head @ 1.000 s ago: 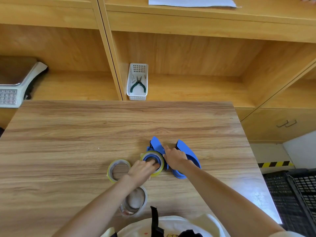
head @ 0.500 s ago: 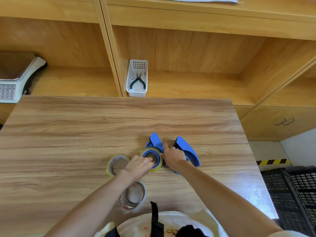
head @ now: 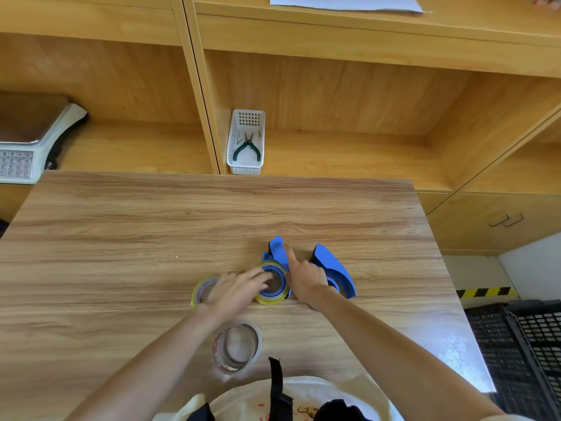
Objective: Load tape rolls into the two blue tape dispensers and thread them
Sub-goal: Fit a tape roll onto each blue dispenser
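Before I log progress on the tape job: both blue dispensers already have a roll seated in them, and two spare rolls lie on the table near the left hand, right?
Not quite. In the head view only the left dispenser has a roll seated in it; the right dispenser shows no roll. The two spare rolls do lie on the table near the left hand.

Both forearms reach forward — left hand (head: pixel 239 288) fingers curled, right hand (head: pixel 305 276) forefinger extended
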Demonstrator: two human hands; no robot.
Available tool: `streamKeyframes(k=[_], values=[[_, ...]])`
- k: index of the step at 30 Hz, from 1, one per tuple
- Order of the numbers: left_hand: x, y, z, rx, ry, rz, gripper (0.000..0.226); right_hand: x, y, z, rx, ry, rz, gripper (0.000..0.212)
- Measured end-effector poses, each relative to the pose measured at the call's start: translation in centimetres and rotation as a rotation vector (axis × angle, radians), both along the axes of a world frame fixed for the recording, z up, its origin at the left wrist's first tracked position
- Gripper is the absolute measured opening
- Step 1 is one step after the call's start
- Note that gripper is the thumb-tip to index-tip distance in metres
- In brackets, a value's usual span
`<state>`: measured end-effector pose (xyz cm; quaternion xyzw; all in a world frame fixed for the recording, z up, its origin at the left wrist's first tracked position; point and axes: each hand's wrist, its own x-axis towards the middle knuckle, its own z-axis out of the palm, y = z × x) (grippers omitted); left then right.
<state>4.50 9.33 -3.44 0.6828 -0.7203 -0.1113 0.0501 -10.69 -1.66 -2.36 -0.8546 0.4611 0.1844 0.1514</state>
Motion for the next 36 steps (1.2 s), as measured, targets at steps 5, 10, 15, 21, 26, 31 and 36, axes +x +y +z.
streamKeyframes(k=[5, 10, 15, 21, 26, 31, 36], values=[[4.1, 1.0, -0.5, 0.057, 0.028, 0.307, 0.034, 0.0, 0.0, 0.2, -0.01, -0.088, 0.068, 0.082], [5.9, 1.8, -1.5, 0.285, 0.015, 0.46, 0.036, -0.7, 0.4, 0.7, -0.02, -0.089, 0.094, 0.083], [5.6, 2.1, -0.9, 0.363, -0.222, 0.275, 0.05, -1.2, -0.4, -0.1, -0.003, -0.12, 0.046, 0.076], [5.6, 1.7, -0.1, 0.395, -0.306, 0.274, 0.072, -1.8, -0.9, -0.7, -0.004, -0.177, 0.041, 0.062], [6.7, -0.5, 4.1, 0.361, -0.274, 0.35, 0.066, -3.4, -1.9, -0.9, -0.055, -0.333, -0.002, 0.055], [3.7, -5.5, 8.4, 0.225, -0.172, 0.28, 0.072, -6.0, -3.8, -1.3, -0.066, -0.322, -0.062, 0.052], [-3.0, -9.0, 8.3, 0.204, -0.134, 0.08, 0.073, -8.9, -4.8, -1.7, -0.052, -0.32, -0.106, 0.04]])
